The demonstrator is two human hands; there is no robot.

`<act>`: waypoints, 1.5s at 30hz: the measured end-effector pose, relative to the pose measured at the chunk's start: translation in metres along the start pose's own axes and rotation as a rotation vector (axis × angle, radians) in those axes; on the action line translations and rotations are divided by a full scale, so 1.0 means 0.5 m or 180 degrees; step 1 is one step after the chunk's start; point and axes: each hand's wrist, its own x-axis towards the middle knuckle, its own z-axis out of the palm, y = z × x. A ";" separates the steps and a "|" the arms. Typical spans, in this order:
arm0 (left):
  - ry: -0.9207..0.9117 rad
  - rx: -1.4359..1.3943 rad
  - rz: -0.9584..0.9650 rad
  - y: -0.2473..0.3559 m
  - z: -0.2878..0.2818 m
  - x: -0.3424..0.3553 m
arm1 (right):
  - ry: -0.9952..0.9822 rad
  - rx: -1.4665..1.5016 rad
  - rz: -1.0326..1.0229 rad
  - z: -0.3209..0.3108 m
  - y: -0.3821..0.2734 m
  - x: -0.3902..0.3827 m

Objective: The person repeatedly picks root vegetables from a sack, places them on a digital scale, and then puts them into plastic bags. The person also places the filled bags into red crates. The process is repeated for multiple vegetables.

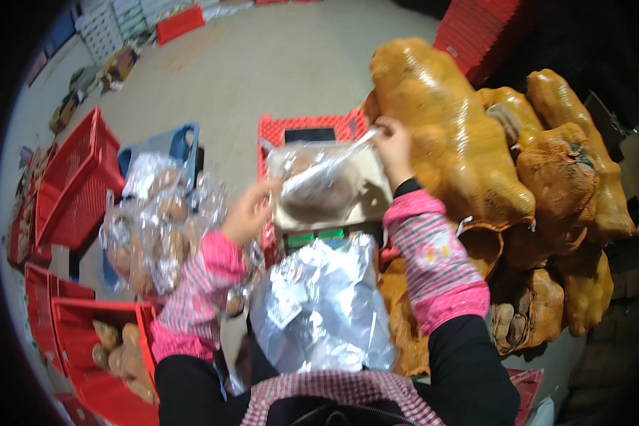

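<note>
A clear plastic bag (323,188) with brown, rounded produce, perhaps potatoes, lies on a pale flat tray or scale top (376,206) in front of me. My right hand (394,148) pinches the gathered upper end of the bag and draws it up to the right. At the bag's left side is my left hand (248,213), thumb and fingers apart, fingertips beside the plastic. Under the pale top stands a red plastic crate (271,131). Nearer to me lies a stack of shiny clear plastic bags (323,305).
Orange mesh sacks (447,135) of produce are piled on the right. Several filled clear bags (156,234) rest on a blue crate (186,150) at left. Red crates (78,177) stand farther left, one (74,341) with loose produce. Stacked red crates (476,35) stand behind.
</note>
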 end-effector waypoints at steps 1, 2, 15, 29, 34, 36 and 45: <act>0.0416 -0.1082 -0.0299 0.009 -0.009 0.018 | -0.0014 0.0296 -0.0015 -0.005 -0.024 -0.001; 0.1141 -0.1391 -0.0386 0.019 -0.013 0.040 | -0.0385 0.0594 0.0328 -0.016 -0.050 -0.009; 0.1450 0.2049 0.0971 0.028 0.117 0.122 | -0.2038 -0.0611 0.0527 -0.083 -0.275 -0.283; 0.1503 0.1445 -0.2700 -0.109 0.009 -0.705 | -0.2687 -0.1619 -0.0345 -0.100 -0.217 -0.607; 0.1834 0.1260 -0.2905 -0.307 0.078 -0.838 | -0.2500 -0.2620 -0.0911 -0.107 -0.243 -0.627; 0.1744 0.1406 -0.3465 -0.365 0.091 -0.868 | -0.2503 -0.3241 -0.0914 -0.118 -0.246 -0.643; 0.0749 0.2095 -0.4448 -0.437 0.008 -0.873 | -0.1256 -0.2019 -0.1335 -0.152 -0.187 -0.722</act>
